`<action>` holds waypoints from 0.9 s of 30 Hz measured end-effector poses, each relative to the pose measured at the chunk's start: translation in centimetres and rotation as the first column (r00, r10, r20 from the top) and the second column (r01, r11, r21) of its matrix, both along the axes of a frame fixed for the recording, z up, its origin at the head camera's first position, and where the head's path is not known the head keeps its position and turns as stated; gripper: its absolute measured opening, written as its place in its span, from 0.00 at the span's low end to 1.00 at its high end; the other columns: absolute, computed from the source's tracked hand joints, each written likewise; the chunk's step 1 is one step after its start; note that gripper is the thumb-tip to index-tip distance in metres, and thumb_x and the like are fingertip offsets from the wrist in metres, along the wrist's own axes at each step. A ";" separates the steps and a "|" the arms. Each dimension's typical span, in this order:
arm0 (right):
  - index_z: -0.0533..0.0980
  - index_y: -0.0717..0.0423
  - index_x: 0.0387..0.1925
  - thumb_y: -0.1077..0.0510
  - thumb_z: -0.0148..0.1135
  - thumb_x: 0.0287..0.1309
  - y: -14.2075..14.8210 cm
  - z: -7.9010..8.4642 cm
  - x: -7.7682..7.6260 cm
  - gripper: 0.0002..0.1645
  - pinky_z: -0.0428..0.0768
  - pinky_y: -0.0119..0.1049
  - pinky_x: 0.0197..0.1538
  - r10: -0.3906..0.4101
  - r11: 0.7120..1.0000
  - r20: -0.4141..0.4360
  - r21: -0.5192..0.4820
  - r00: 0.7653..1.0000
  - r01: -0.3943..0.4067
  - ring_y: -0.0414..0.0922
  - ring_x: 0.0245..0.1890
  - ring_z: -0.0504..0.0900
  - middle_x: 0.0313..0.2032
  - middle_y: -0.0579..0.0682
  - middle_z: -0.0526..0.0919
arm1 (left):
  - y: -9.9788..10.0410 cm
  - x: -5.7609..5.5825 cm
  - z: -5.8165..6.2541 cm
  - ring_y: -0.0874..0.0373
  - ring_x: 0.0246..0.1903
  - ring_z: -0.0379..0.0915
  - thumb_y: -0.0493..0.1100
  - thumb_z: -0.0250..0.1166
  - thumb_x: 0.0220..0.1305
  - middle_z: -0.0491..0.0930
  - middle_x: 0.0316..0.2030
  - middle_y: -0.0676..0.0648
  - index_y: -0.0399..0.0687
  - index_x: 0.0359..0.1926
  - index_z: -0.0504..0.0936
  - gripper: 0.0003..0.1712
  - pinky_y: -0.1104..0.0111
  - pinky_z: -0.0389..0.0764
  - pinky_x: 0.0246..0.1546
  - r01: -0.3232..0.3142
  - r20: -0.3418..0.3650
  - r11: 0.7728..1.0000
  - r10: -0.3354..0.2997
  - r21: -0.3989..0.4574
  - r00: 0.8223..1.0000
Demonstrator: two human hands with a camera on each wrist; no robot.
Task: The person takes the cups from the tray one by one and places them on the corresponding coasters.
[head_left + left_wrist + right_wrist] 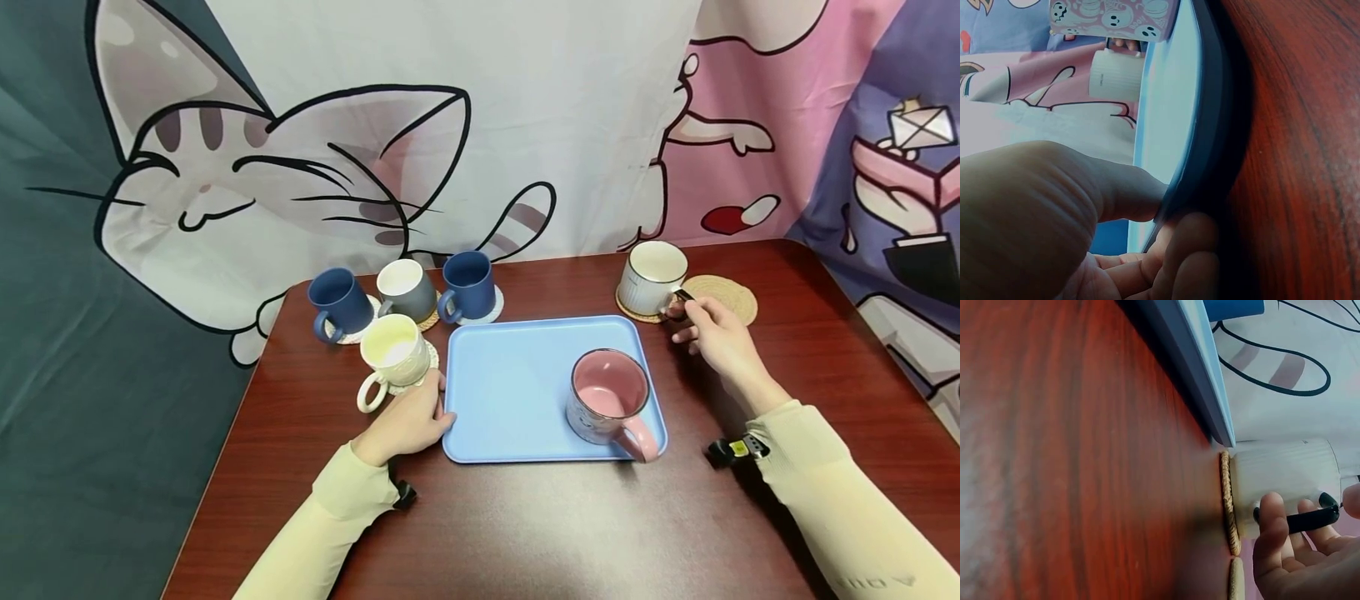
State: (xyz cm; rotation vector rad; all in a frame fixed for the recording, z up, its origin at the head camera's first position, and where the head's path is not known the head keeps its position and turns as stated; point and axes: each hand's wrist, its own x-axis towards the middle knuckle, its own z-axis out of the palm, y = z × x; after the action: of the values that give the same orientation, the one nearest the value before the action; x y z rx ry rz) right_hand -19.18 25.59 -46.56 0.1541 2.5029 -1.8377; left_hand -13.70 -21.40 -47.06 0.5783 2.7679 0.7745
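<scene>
A blue tray [517, 392] lies on the table with a pink mug [609, 396] standing at its right end, handle toward the near edge. My left hand [407, 419] grips the tray's left rim, thumb [1138, 194] on top and fingers curled beneath. At the back right, a white ribbed mug [651, 279] stands on a woven coaster [624, 307]. Its black handle [1310, 520] is held by my right hand [716, 342], the fingers [1270, 531] wrapped through and around it. In the right wrist view the mug's base sits against the coaster.
Left of the tray stand two navy mugs [341, 302] [469, 283], a grey-and-white mug [405, 292] and a cream mug [393, 350], each on a coaster. A second woven coaster [723, 296] lies beside the white mug. A printed cloth [600, 125] hangs behind the table.
</scene>
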 end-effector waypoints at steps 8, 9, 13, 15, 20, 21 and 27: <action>0.71 0.42 0.52 0.51 0.51 0.78 0.0 0.2 1.7 0.07 0.80 0.26 0.30 -0.113 0.993 -0.036 -0.032 0.993 0.112 0.29 0.29 0.84 0.37 0.27 0.79 | 0.0 0.0 0.1 0.66 0.20 0.66 0.42 0.70 0.63 0.72 0.23 0.57 0.40 0.49 0.69 0.21 0.70 0.69 0.28 -0.020 0.021 1.000 0.020 -0.012 1.000; 0.71 0.41 0.51 0.51 0.51 0.77 0.0 0.3 2.0 0.06 0.79 0.26 0.29 -0.134 0.991 -0.041 -0.023 0.990 0.134 0.29 0.29 0.84 0.36 0.27 0.79 | 0.0 0.0 0.1 0.66 0.21 0.66 0.42 0.70 0.63 0.72 0.23 0.57 0.40 0.50 0.69 0.21 0.71 0.69 0.28 -0.021 0.028 1.000 0.022 -0.017 0.999; 0.72 0.45 0.45 0.52 0.53 0.76 -0.3 0.3 3.6 0.04 0.77 0.28 0.27 -0.160 0.987 -0.053 0.018 0.986 0.161 0.30 0.27 0.81 0.30 0.30 0.78 | 0.0 0.0 0.1 0.66 0.21 0.66 0.42 0.70 0.64 0.72 0.23 0.57 0.40 0.50 0.69 0.21 0.71 0.69 0.28 -0.020 0.038 0.999 0.021 -0.031 0.999; 0.73 0.49 0.44 0.52 0.53 0.77 -0.6 0.4 4.6 0.06 0.76 0.29 0.26 -0.123 0.992 -0.048 0.024 0.991 0.124 0.32 0.26 0.81 0.28 0.32 0.78 | 0.0 0.0 0.1 0.66 0.21 0.67 0.42 0.70 0.64 0.72 0.23 0.57 0.41 0.50 0.69 0.21 0.72 0.69 0.28 -0.021 0.040 0.999 0.023 -0.034 0.999; 0.74 0.56 0.45 0.51 0.54 0.77 -1.6 0.6 7.1 0.11 0.77 0.33 0.26 -0.018 0.998 -0.039 0.064 0.999 0.021 0.37 0.25 0.81 0.26 0.38 0.80 | 0.0 0.0 0.1 0.66 0.20 0.67 0.42 0.70 0.64 0.72 0.23 0.57 0.41 0.51 0.69 0.22 0.71 0.69 0.28 -0.025 0.050 0.999 0.026 -0.028 0.998; 0.74 0.57 0.45 0.51 0.54 0.77 -1.9 0.6 7.6 0.12 0.77 0.33 0.26 -0.003 0.997 -0.040 0.072 0.999 0.006 0.38 0.25 0.81 0.26 0.39 0.80 | 0.0 -0.1 0.1 0.66 0.20 0.67 0.42 0.70 0.64 0.72 0.23 0.57 0.41 0.51 0.69 0.21 0.71 0.69 0.28 -0.023 0.049 0.999 0.024 -0.026 0.999; 0.75 0.63 0.47 0.54 0.53 0.78 -3.5 1.2 10.5 0.14 0.77 0.35 0.27 0.078 0.993 -0.065 0.097 0.995 -0.071 0.43 0.25 0.80 0.25 0.43 0.79 | 0.1 -0.1 0.2 0.66 0.20 0.67 0.42 0.70 0.64 0.72 0.23 0.57 0.41 0.51 0.69 0.21 0.71 0.69 0.28 -0.019 0.052 1.000 0.020 -0.020 0.998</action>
State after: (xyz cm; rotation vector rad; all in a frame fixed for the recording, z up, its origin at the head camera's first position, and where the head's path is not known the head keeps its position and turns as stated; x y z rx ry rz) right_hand -8.69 22.11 -45.35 -0.0001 2.6048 -1.7263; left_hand -13.76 -21.30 -46.87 0.5202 2.7341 0.7551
